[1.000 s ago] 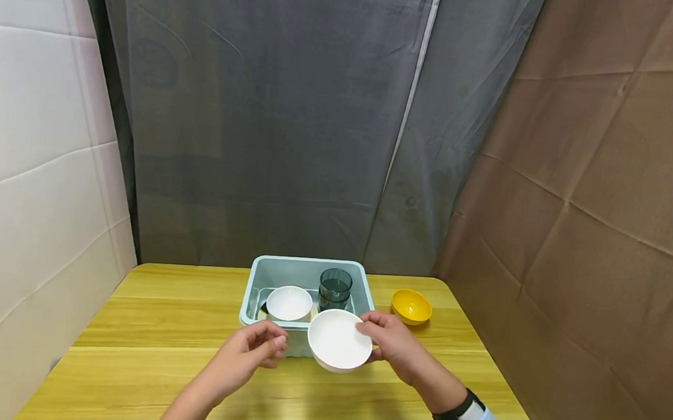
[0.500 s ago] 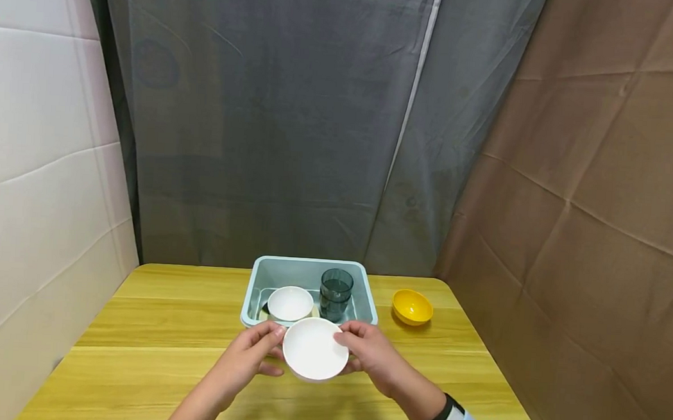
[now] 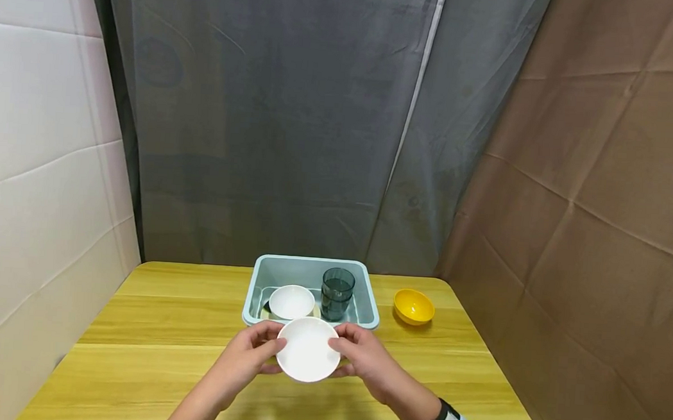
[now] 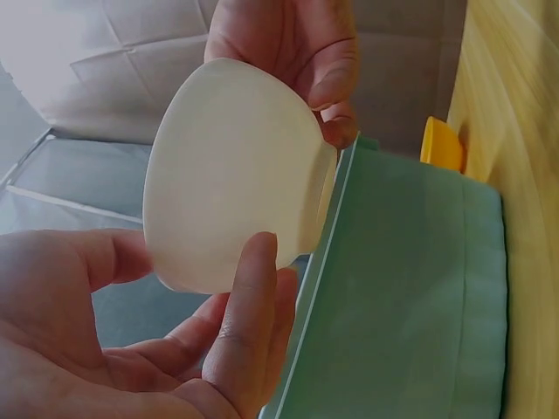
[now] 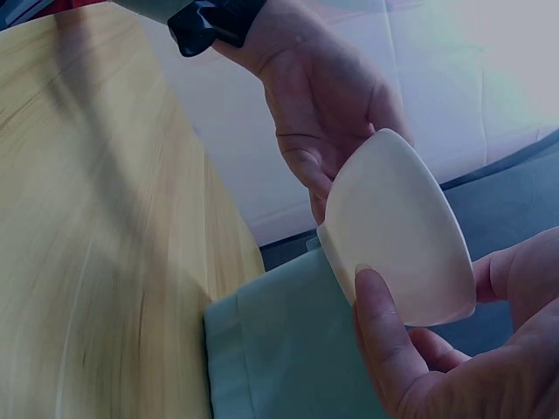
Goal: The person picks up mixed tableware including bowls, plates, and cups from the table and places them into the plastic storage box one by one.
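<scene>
A white bowl (image 3: 308, 351) is held in the air between both hands, its inside facing me. My left hand (image 3: 247, 353) pinches its left side, thumb on the rim and fingers under the wall. On the opposite side my right hand (image 3: 369, 361) grips it the same way. In the left wrist view the bowl (image 4: 231, 179) shows its outer wall, with fingertips pressed on it. The right wrist view also shows the bowl's outside (image 5: 397, 231) between the two hands. Just behind stands a light blue-green basin (image 3: 255, 281), whose front wall the hands and bowl partly hide.
Inside the basin are another white bowl (image 3: 291, 302) and dark clear cups (image 3: 337, 293), seemingly stacked. Something flat, pale and dark lies partly hidden beneath that bowl. A yellow bowl (image 3: 414, 306) sits on the wooden table (image 3: 161, 328) to the right. Fabric screens enclose the table.
My right hand has brought the white bowl left and a little lower. The left hand, empty at first, has taken hold of its left side. Basin and yellow bowl stay put.
</scene>
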